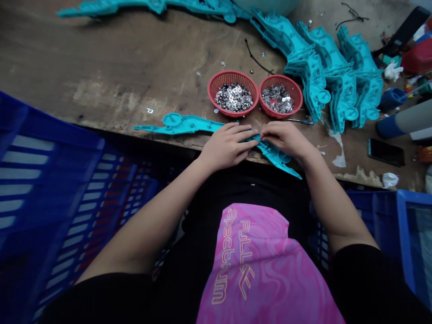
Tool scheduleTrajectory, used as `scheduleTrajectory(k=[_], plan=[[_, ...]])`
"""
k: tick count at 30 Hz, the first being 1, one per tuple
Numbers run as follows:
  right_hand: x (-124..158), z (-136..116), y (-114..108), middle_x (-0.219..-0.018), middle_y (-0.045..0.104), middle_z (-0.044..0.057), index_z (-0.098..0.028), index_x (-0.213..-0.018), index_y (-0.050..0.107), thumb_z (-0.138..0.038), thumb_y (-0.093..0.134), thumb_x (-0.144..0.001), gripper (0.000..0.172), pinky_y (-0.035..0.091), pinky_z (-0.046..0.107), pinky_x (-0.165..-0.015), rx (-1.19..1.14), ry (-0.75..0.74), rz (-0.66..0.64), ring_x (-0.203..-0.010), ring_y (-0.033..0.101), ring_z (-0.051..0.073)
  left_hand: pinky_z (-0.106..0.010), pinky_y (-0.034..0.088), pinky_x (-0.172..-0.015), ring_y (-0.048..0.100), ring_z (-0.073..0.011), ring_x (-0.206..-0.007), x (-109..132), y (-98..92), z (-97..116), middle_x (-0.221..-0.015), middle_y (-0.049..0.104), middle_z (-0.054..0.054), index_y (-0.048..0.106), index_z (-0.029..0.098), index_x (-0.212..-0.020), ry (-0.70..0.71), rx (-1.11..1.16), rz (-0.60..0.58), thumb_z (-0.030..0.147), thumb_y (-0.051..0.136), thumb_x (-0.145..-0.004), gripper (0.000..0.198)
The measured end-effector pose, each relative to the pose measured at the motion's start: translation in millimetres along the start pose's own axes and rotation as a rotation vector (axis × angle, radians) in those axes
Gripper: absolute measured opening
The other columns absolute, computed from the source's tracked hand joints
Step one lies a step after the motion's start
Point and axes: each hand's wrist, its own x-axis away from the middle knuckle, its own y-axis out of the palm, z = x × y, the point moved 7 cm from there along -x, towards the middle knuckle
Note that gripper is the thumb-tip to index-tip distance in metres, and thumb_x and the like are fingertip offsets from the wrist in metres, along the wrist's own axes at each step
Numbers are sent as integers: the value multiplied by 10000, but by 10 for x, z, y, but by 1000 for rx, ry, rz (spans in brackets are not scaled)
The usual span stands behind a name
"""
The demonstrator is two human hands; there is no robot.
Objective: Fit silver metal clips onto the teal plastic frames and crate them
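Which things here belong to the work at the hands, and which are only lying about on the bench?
Part of the work:
left hand and right hand
long teal plastic moulding
stacked teal plastic mouldings
two red plastic baskets of silver metal pieces

Lying about:
smartphone
black wire
crumpled white tissue
blue plastic crate

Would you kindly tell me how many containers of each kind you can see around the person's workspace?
Red mesh baskets: 2
Blue slotted crates: 2
Total: 4
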Motion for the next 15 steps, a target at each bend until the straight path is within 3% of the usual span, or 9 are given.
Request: scheduleTrajectory(k=[8,15], plan=[[14,98,8,-1009,828,69,-213,-1036,818,-307,683,-1019,166,587,357,-897,-120,47,29,-891,734,230,-657,399,-1354,599,-353,-1585,9,10,-8,-1619,701,-74,817,332,-1415,12,-19,14,261,669,-1032,416],[-3,90,-4,-995,824,69,-219,-1022,816,-304,676,-1018,164,578,348,-898,-80,52,-7,-889,724,228,-648,411,-1349,601,-353,-1580,5,-7,8,-1614,707,-66,818,345,-1413,13,-8,17,258,676,-1028,420]])
